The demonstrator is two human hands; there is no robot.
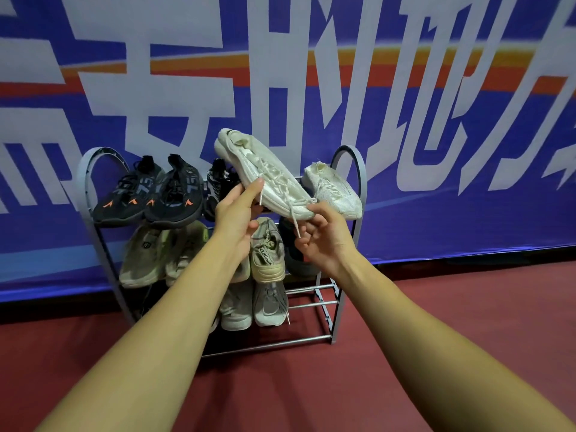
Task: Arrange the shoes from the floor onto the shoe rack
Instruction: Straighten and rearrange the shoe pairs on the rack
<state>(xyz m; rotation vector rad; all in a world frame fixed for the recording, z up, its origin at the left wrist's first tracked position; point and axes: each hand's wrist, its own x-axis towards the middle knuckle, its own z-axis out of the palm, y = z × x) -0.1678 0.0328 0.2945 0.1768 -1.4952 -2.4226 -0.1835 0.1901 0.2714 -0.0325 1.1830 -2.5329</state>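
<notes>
White shoe (pixel 268 179) up in both hands, centre frame, hovering in front of the rack's (pixel 349 157) top shelf.

Left hand (pixel 238 213) pinches its near side, right hand (pixel 324 235) curls round the toe end w/ a lace dangling. Risk: loose lace could snag a rail, or the shoe bumps its twin (pixel 333 191) parked at right. Rack: black pair (pixel 149 194) upper left, beige shoes (pixel 156 257) mid shelf, grey pair (pixel 268 304) low. Floor (pixel 436 322) shows no more shoes.

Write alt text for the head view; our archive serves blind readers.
Both hands, left hand and right hand, hold a white sneaker before the top shelf of a shoe rack, beside its mate; other shoes fill the shelves.
</notes>
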